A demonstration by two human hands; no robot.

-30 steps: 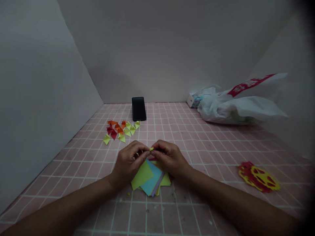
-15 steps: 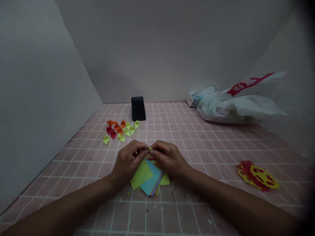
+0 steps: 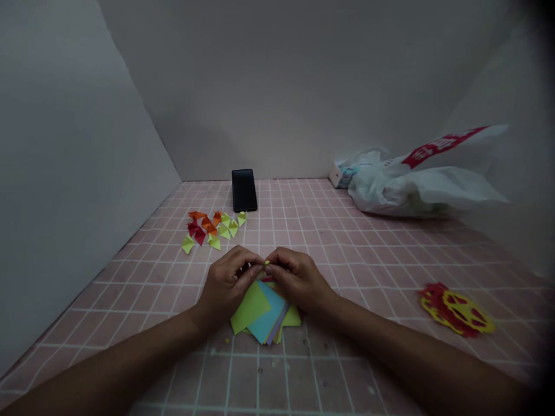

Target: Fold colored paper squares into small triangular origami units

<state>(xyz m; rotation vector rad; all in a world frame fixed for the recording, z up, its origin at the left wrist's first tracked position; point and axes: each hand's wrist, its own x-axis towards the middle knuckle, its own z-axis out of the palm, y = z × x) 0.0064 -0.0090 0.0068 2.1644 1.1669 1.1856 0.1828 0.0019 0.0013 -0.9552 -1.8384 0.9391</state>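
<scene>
Between the fingertips of both hands is a small folded piece of yellow paper (image 3: 267, 263), mostly hidden by the fingers. My left hand (image 3: 228, 283) pinches it from the left with thumb and forefinger. From the right, my right hand (image 3: 301, 277) grips it the same way, so the fingertips of the two hands meet. Below them lies a fanned stack of coloured paper sheets (image 3: 266, 315), with yellow-green, light blue and purple showing; its far part is covered by the hands.
Several small folded paper pieces (image 3: 210, 228), red, orange and yellow, lie at the back left beside a black phone (image 3: 244, 190). A white plastic bag (image 3: 403, 190) and a small box (image 3: 339, 174) stand back right. Red and yellow paper cut-outs (image 3: 457, 309) lie at right.
Both hands stay in nearly the same place, with only slight finger movement at the yellow paper. Less of the paper shows between the fingertips than a second ago.
</scene>
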